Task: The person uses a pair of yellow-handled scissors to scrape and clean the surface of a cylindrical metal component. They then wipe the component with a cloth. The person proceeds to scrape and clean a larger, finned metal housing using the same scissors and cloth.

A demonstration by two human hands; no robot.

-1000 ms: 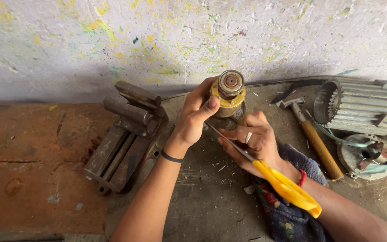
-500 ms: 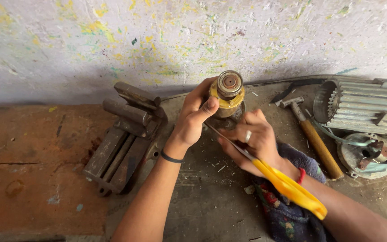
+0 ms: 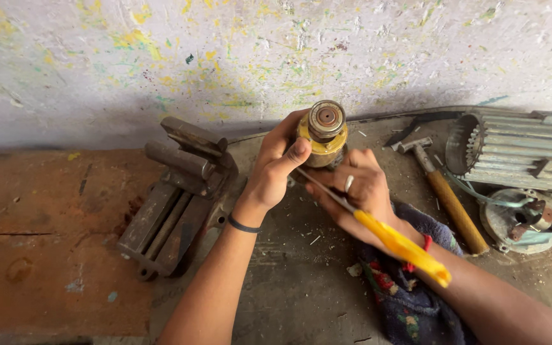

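A cylindrical metal part with a yellow collar is held upright above the table, near the paint-spattered wall. It is clasped by the left hand, whose thumb is pressed against the collar. The right hand is closed around a yellow-handled screwdriver, the shaft of which is directed at the base of the part. A bench vise is located to the left. A hammer, a finned motor housing and a dark cloth lie to the right.
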